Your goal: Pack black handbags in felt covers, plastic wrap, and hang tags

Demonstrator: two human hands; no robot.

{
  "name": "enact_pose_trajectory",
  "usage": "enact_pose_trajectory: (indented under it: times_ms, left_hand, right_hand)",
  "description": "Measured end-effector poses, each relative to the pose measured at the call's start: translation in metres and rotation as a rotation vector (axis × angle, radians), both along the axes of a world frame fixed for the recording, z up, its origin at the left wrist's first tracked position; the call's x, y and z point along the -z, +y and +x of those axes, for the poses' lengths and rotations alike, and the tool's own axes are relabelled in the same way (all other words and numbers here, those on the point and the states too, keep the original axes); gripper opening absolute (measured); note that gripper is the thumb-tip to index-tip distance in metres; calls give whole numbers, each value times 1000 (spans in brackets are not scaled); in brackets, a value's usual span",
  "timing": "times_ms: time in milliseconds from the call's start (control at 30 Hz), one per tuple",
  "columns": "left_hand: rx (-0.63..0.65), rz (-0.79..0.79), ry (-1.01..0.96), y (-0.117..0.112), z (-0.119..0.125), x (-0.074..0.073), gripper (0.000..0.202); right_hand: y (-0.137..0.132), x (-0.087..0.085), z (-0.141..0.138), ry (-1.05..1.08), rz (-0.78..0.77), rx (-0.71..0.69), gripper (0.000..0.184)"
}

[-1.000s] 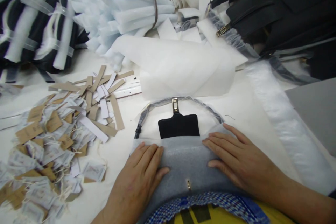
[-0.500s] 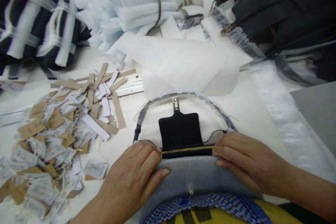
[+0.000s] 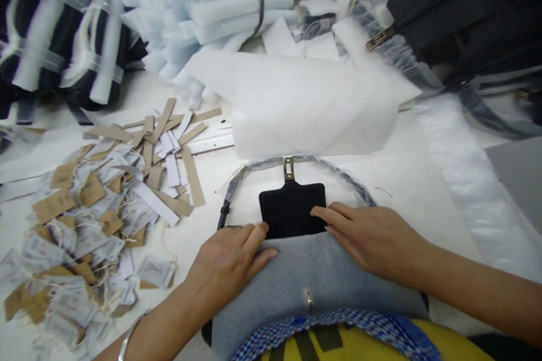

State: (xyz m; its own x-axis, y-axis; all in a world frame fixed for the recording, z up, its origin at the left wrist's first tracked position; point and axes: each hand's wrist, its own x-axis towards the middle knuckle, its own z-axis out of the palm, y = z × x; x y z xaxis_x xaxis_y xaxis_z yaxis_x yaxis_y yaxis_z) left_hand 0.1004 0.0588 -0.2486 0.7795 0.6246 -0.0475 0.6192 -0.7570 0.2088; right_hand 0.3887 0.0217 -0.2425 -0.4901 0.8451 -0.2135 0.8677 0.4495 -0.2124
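Note:
A handbag [image 3: 292, 268] with a grey, felt-like front lies before me, its near side against my body. From its top edge a black flap [image 3: 292, 208] with a gold-coloured metal clasp [image 3: 288, 168] stretches away from me. The bag's strap [image 3: 339, 172], wrapped in clear plastic, arches behind the flap. My left hand [image 3: 232, 256] is closed on the top edge at the left, thumb on the grey side. At the right, my right hand [image 3: 364, 234] is closed over the edge, its fingertips on the flap's right side. A small gold fitting [image 3: 309, 299] shows on the grey front.
Tags in clear packets [image 3: 80, 248] and cardboard strips [image 3: 169, 152] lie heaped on the left. White sheets [image 3: 313, 101] lie beyond the bag. Farther back are a strapped foam bundle [image 3: 203, 11], wrapped dark goods [image 3: 63, 28] and black bags [image 3: 457, 17]. Plastic film [image 3: 457, 169] runs along the right.
The grey top edge now covers the gold zip that showed between my hands. My right hand has moved left onto the flap; my left hand has shifted slightly up and right.

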Motion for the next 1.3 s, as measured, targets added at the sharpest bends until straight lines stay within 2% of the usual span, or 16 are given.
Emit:
enact_pose_trajectory:
  times_ms: [133,300,433,533,667,767,800,900,967,1133,1300]
  left_hand:
    - [-9,12,78,-4,4,-1,33]
    - [-40,22,148,-9,12,-10,30]
    - [-77,144,69,-20,20,-18,28]
    - [-52,194,-51,-30,25,-19,38]
    - [26,123,-148,-47,27,-13,36]
    - [-14,65,-124,-61,25,-7,33]
    - [-20,43,-108,-65,25,-6,37]
    - [8,-34,-53,-76,23,-4,80]
    - [22,-78,-31,-80,22,-5,91]
    - [-20,-127,-57,-86,22,-5,78]
    - [-52,-118,-114,-90,21,2,71]
  right_hand:
    - [-2,1,-1,-34,-9,-7,46]
    - [-4,2,-2,-22,9,6,46]
    - [-3,4,-2,8,41,-1,48]
    - [-3,3,-2,12,46,3,48]
    - [-4,2,-4,-13,21,13,48]
    - [-4,1,-5,-27,23,12,48]
    - [-3,1,-5,-30,26,13,49]
    - [-2,1,-5,-36,34,22,49]
    - [-2,1,-5,-33,44,30,49]
    - [-2,-2,-5,-6,25,57,42]
    - [-1,-12,-1,105,22,111,32]
